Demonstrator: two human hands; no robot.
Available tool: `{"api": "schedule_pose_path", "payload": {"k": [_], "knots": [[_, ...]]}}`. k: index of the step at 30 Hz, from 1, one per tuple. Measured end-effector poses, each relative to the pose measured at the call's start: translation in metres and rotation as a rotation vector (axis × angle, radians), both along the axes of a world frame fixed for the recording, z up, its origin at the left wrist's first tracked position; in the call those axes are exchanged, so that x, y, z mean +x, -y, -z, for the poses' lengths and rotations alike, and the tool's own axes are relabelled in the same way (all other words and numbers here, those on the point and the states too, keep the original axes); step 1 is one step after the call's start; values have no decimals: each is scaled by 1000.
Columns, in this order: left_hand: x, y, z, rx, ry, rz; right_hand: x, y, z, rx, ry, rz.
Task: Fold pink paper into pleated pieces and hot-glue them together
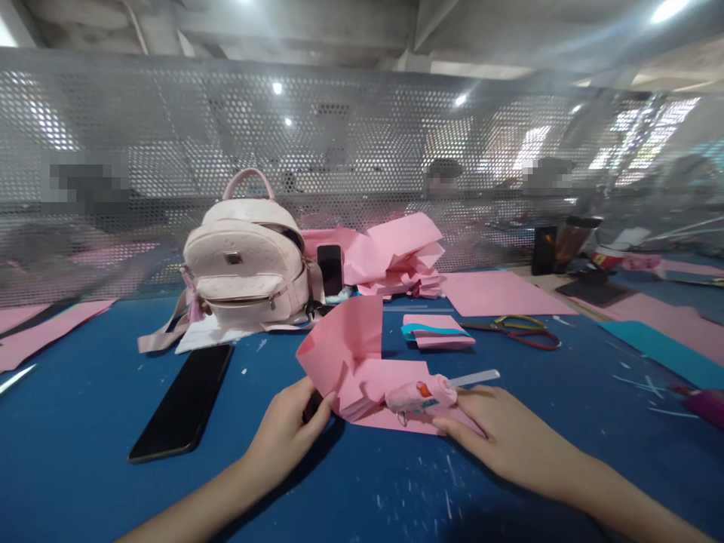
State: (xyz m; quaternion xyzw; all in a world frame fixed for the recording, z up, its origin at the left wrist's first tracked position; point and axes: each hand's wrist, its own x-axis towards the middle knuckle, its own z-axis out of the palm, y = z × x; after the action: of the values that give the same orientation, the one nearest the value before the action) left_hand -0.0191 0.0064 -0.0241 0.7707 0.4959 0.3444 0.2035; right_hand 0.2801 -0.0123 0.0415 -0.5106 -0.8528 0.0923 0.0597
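A folded pink paper piece [354,358] lies on the blue table [84,422] in front of me, one flap standing up. My left hand [288,430] pinches its left edge, fingers closed on the paper. My right hand [501,434] rests on the paper's right side and holds a small pink glue gun [424,396] with a white glue stick pointing right; its nozzle end faces the folded paper.
A black phone [184,403] lies at the left. A pink backpack [249,260] stands behind it, a second phone [329,269] leaning beside it. Crumpled pink paper [396,260], a flat pink sheet [498,294], scissors [517,332] and a perforated metal screen [339,151] are beyond.
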Motion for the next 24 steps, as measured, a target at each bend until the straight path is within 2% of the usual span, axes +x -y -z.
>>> {"api": "schedule_pose_path", "payload": {"k": [4,19,24], "knots": [[0,0,-1,3,0,-2,0,1,-2,-50,-50,-34],[-1,-1,2,31,-8,-8,-3,2,-2,-59,-64,-57],[0,-1,1,37,-8,-14,-3,3,0,-52,-81,-5]]}}
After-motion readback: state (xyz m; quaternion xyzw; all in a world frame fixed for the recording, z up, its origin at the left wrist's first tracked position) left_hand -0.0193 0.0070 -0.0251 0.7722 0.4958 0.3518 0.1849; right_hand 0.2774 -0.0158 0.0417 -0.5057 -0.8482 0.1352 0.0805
